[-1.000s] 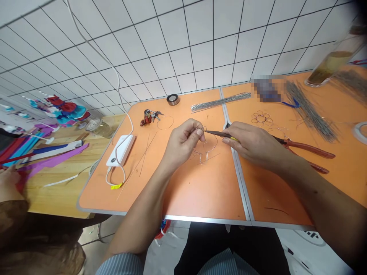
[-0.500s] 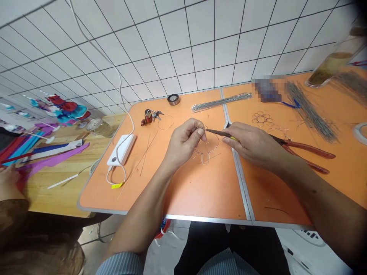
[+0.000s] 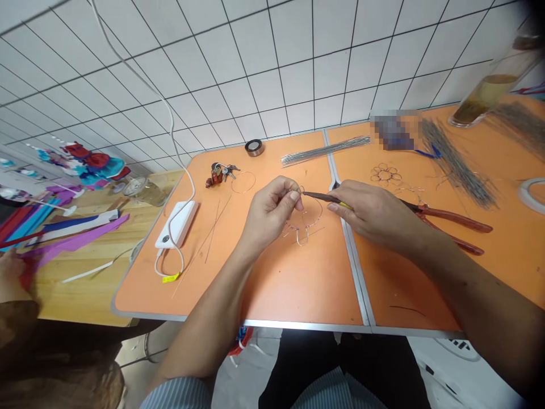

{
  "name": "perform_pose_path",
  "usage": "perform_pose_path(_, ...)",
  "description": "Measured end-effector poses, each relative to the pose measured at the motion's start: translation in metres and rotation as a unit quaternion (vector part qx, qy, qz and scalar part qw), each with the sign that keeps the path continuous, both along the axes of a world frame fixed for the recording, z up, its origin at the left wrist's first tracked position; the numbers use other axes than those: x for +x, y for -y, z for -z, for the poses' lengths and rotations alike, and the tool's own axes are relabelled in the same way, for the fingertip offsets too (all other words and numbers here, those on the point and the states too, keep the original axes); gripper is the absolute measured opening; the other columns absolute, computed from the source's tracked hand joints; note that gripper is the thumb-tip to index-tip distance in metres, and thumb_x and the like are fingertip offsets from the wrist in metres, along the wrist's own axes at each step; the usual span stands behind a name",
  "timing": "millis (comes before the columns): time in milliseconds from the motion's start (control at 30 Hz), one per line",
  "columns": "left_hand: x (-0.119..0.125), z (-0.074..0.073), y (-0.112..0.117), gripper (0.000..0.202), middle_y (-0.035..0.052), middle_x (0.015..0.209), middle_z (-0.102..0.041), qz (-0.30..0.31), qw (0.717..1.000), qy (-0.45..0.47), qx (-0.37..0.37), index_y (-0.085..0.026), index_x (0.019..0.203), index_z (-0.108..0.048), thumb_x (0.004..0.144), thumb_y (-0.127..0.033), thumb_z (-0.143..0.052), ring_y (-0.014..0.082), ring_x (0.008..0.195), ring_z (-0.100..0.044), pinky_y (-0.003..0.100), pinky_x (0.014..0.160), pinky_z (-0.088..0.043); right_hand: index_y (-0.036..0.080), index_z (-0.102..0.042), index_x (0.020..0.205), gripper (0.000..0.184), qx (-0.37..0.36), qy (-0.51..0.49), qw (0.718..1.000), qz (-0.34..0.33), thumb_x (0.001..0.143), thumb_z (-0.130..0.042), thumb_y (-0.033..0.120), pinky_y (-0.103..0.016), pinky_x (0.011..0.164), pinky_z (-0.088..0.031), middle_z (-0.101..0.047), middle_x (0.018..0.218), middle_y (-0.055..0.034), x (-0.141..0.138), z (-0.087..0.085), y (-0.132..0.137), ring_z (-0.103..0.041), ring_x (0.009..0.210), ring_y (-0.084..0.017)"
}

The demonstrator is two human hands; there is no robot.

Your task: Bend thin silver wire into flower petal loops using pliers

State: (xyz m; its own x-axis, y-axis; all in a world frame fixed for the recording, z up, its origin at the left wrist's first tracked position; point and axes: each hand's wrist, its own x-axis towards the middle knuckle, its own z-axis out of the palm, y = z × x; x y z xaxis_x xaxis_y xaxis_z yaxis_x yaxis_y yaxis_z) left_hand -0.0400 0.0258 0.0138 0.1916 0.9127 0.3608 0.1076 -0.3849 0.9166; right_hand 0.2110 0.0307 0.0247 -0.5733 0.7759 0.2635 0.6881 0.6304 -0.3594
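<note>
My left hand pinches a thin wire piece bent into loops, whose ring and rounded petals hang below my fingers. From the right, my right hand is closed round a pair of long-nosed pliers with a yellow handle. The dark tips reach the wire right beside my left fingertips; whether the jaws are closed on it I cannot tell. A flower shape of bent wire lies on the orange table beyond my right hand.
Red-handled pliers lie at right. Wire bundles, a tape roll and keys are along the back. A white power bank with a cable sits left. A glass bottle stands back right. Another person's hand is far left.
The view has shifted slightly, so the table things sit a little further left. Both hands keep nearly the same pose, with the plier tips still at the wire.
</note>
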Motion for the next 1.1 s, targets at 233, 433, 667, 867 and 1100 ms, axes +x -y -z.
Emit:
perform_pose_path(233,0.001,0.001,0.000,0.025,0.0009,0.075,-0.071,0.000,1.000,-0.004,-0.014,-0.020,0.094,-0.066,0.104,-0.042,-0.073,0.0103,0.056,-0.048,0.026,0.053,-0.039,0.018,-0.072,0.107,0.026,0.042,0.059,0.996,0.042,0.113,-0.051,0.031,-0.035,0.070,-0.038,-0.072,0.096,-0.0091,-0.006,-0.004,0.006,-0.067,0.089,-0.026)
perform_pose_path(433,0.001,0.000,-0.003,0.023,0.0009,0.075,-0.070,-0.018,0.999,0.013,-0.028,-0.021,0.093,-0.066,0.102,-0.040,-0.073,0.0109,0.056,-0.049,0.026,0.054,-0.041,0.019,-0.073,0.118,0.032,0.001,0.015,0.999,0.030,0.114,-0.047,0.037,-0.039,0.080,-0.045,-0.072,0.109,-0.0114,-0.003,-0.002,0.001,-0.070,0.104,-0.030)
perform_pose_path(667,-0.002,-0.004,-0.002,0.027,0.0019,0.077,-0.072,-0.008,1.000,0.001,-0.015,-0.021,0.094,-0.068,0.102,-0.046,-0.075,0.0115,0.058,-0.050,0.026,0.054,-0.041,0.023,-0.075,0.112,0.039,-0.085,-0.034,0.996,0.008,0.114,-0.044,0.046,-0.045,0.089,-0.048,-0.072,0.108,-0.0101,0.004,-0.008,-0.001,-0.068,0.103,-0.029)
perform_pose_path(867,-0.002,-0.006,-0.002,0.030,0.0013,0.076,-0.073,0.013,1.000,0.010,-0.010,-0.021,0.093,-0.067,0.101,-0.048,-0.077,0.0103,0.056,-0.050,0.025,0.053,-0.042,0.023,-0.077,0.122,0.039,-0.065,-0.036,0.997,0.015,0.113,-0.045,0.045,-0.044,0.084,-0.048,-0.072,0.106,-0.0101,0.007,-0.008,0.000,-0.067,0.100,-0.029)
perform_pose_path(1100,-0.004,-0.005,-0.003,0.029,0.0017,0.077,-0.074,0.059,0.997,0.037,-0.024,-0.021,0.094,-0.067,0.101,-0.047,-0.078,0.0101,0.056,-0.052,0.025,0.054,-0.042,0.024,-0.076,0.121,0.037,-0.073,-0.059,0.995,-0.024,0.115,-0.047,0.046,-0.042,0.085,-0.047,-0.071,0.104,-0.0088,0.004,-0.009,0.000,-0.066,0.097,-0.027)
